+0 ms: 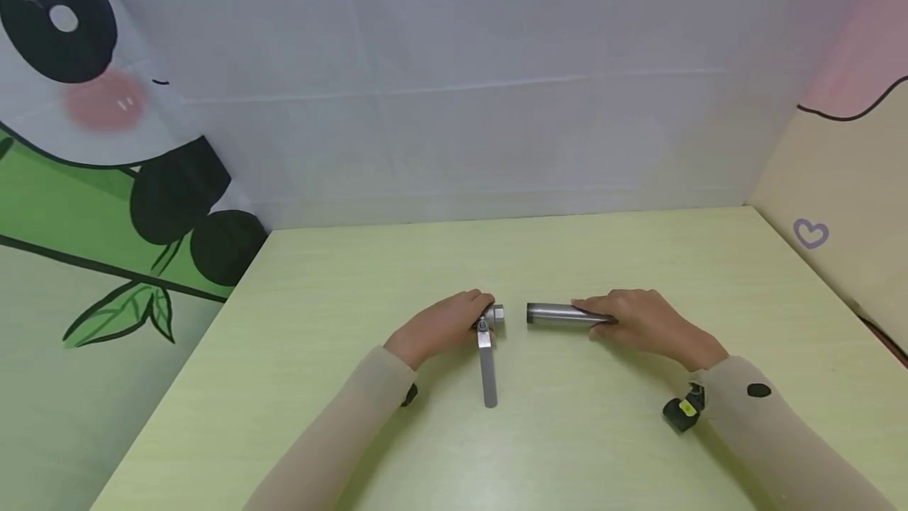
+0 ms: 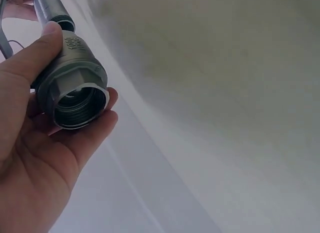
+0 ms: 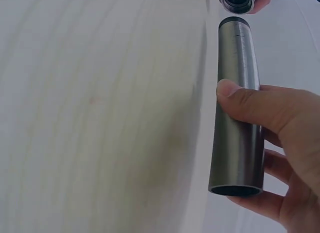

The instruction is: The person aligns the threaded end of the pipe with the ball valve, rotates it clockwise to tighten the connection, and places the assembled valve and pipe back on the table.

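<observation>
In the head view my left hand (image 1: 447,326) grips a metal ball valve (image 1: 498,315) over the middle of the table. Its flat lever handle (image 1: 487,373) points toward me. The left wrist view shows the thumb and fingers around the valve body (image 2: 75,53), with a threaded hex opening facing the camera. To the right, my right hand (image 1: 641,326) holds a short steel pipe (image 1: 556,314). The pipe's dark threaded end (image 3: 234,20) faces the valve's open port (image 3: 237,1), with a small gap between them. In the right wrist view the pipe's plain end points toward the camera.
Both hands work above a pale wood-grain table (image 1: 397,259). A white cloth wall (image 1: 454,140) rises behind it, with printed cartoon panels at left and right. A small black camera (image 1: 681,412) hangs from the right wrist.
</observation>
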Available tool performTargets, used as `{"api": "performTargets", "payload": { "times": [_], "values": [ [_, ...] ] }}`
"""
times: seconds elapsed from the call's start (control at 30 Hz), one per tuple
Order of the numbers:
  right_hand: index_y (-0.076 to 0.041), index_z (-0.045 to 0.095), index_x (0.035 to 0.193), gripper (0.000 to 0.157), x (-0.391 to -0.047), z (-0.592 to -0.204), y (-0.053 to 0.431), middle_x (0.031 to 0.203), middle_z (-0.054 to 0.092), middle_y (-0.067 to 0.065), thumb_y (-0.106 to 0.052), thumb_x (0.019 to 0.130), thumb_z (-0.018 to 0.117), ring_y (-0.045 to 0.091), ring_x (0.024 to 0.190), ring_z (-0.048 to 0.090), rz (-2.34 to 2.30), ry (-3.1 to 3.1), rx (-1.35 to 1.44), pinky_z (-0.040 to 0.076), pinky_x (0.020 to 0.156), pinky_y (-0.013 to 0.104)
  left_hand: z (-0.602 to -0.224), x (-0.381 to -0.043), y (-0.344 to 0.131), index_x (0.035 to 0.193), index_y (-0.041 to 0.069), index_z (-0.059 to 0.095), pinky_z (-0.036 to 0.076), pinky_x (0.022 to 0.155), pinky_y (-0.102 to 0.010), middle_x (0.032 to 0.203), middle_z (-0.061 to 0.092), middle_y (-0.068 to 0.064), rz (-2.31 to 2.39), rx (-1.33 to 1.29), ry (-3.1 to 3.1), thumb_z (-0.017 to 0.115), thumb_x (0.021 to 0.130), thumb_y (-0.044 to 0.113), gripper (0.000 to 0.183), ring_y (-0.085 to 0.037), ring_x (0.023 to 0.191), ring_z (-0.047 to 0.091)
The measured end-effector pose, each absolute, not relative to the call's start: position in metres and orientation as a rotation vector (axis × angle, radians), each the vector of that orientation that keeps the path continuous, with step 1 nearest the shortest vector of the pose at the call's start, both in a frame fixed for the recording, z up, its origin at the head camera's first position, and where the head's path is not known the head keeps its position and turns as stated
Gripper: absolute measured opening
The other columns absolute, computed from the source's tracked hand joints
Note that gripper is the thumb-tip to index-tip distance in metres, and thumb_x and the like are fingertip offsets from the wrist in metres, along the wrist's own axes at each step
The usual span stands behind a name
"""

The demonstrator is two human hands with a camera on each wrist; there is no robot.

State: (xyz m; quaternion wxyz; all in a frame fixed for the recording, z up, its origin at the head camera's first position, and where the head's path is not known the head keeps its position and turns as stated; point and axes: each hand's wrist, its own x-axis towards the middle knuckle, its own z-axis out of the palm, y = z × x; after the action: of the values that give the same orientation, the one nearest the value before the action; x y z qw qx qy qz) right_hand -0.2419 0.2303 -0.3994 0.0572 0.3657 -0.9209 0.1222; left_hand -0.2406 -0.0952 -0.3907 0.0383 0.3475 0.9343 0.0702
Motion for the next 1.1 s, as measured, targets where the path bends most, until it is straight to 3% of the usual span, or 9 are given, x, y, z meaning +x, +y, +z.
{"api": "performTargets", "payload": {
  "times": [0.13,0.3,0.43,1.1],
  "values": [
    [-0.017,0.065,0.126,0.047,-0.240,-0.395,0.230,0.099,0.072,0.000,-0.024,0.081,0.077,0.003,0.072,0.052,0.402,-2.767,1.109,0.040,0.058,0.022,-0.386,-0.238,-0.099,0.122,0.008,0.054,0.049,0.084,-0.023,0.102,0.059,-0.001,0.250,1.106,2.871,0.065,0.092,0.010,0.032,-0.013,0.093,0.054],
    [-0.016,0.066,0.125,0.047,-0.237,-0.390,0.229,0.099,0.073,0.000,-0.021,0.080,0.078,0.001,0.069,0.049,0.446,-2.715,1.105,0.038,0.056,0.020,-0.382,-0.232,-0.103,0.123,0.007,0.053,0.050,0.083,-0.025,0.102,0.057,-0.001,0.357,1.124,2.876,0.068,0.090,0.027,0.042,-0.013,0.092,0.053],
    [-0.015,0.067,0.124,0.047,-0.236,-0.387,0.227,0.098,0.073,0.000,-0.020,0.079,0.079,0.000,0.067,0.047,0.479,-2.685,1.120,0.037,0.055,0.018,-0.380,-0.230,-0.106,0.127,0.008,0.052,0.050,0.085,-0.027,0.107,0.057,-0.001,0.473,1.108,2.881,0.067,0.090,0.031,0.046,-0.013,0.094,0.053],
    [-0.011,0.065,0.125,0.045,-0.200,-0.376,0.203,0.092,0.069,-0.005,-0.015,0.082,0.077,0.000,0.067,0.048,0.909,-2.666,1.116,0.040,0.054,0.018,-0.376,-0.211,-0.138,0.125,0.011,0.057,0.050,0.085,-0.029,0.111,0.056,-0.002,0.961,1.243,2.802,0.075,0.084,0.023,0.046,-0.014,0.096,0.053]
  ]
}}
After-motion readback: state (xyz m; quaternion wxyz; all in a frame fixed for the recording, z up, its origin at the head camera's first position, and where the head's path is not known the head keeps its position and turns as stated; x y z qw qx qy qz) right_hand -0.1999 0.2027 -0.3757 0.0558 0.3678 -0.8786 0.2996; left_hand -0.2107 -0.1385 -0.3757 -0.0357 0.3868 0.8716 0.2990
